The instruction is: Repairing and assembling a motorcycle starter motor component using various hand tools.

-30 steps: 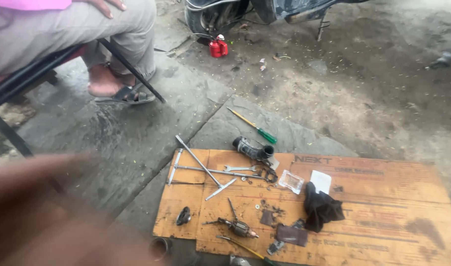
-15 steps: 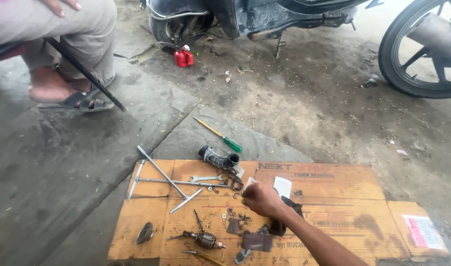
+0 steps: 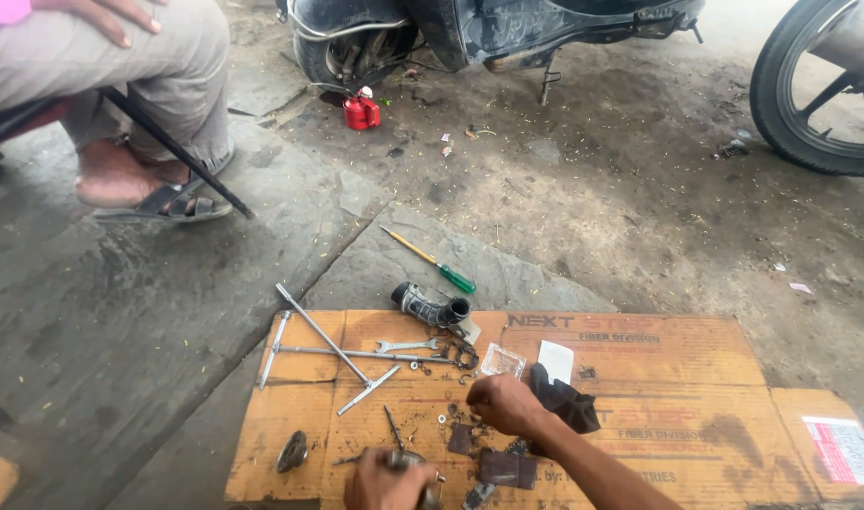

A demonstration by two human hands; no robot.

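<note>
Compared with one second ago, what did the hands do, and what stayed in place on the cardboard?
The right hand reached in and now rests closed over the small parts near the black cloth. The left hand came in at the bottom edge and grips a small metal part. The T-handle wrenches, rubber hose and green screwdriver did not move.

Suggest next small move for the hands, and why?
Probably close the right hand on one of the small parts beneath it: it hovers curled over the cardboard sheet, while the left hand grips a metal part at the frame's bottom edge.
</note>
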